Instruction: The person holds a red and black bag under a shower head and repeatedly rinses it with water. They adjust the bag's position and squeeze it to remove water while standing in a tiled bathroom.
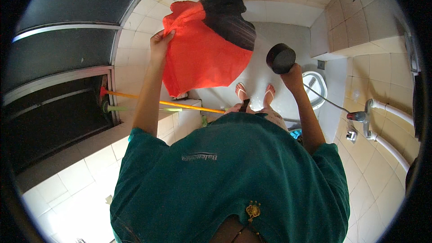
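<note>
My left hand (162,40) pinches a bright red and black cloth (209,54) near its upper left edge. The cloth hangs spread out in front of me, red over most of it and black at the upper right. In my right hand (292,76) is a black round shower head (281,58), held to the right of the cloth and apart from it. A thin grey hose (325,99) runs from beside my right hand to a mixer tap (362,117) on the right wall.
A white basin (320,99) rests on the grey floor (283,33) beyond my right forearm. An orange-handled pole (189,106) and a green-gripped pole (172,109) cross at left. White pipes (393,111) line the tiled right wall; dark window panes (64,54) stand left.
</note>
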The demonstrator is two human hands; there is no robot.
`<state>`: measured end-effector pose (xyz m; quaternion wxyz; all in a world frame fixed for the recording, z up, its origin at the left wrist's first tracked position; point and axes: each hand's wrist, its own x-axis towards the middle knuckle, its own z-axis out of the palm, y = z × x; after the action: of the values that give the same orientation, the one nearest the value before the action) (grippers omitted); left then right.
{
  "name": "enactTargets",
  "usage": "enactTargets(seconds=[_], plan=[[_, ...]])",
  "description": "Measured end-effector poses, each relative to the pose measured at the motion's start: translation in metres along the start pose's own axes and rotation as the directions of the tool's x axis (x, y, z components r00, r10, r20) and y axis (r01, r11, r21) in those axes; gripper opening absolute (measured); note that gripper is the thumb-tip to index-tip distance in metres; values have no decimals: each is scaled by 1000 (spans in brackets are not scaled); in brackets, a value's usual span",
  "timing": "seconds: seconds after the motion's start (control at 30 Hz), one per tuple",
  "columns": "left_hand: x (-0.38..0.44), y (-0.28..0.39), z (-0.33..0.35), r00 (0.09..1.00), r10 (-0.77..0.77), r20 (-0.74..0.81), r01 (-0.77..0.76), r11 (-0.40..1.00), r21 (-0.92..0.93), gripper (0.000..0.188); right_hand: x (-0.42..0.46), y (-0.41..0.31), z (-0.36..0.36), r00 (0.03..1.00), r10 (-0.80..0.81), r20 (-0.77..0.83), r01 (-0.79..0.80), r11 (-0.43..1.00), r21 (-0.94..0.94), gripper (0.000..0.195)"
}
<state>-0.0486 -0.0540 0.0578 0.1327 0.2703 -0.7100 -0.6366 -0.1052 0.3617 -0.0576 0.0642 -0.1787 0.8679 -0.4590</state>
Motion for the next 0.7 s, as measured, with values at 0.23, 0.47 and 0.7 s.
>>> enactTargets(seconds=[0.23, 0.47, 0.7], plan=[[15, 22, -50, 987, 51, 151, -68, 992, 108, 15, 23, -19, -28, 990, -133, -51, 129, 989, -75, 14], [1, 66, -70, 979, -1, 203, -27, 991, 134, 15, 24, 56, -40, 981, 92, 171, -128, 969, 213, 12], [1, 79, -68, 975, -15, 222, -57, 948, 314, 14, 2, -9, -72, 985, 42, 166, -85, 961, 263, 25]])
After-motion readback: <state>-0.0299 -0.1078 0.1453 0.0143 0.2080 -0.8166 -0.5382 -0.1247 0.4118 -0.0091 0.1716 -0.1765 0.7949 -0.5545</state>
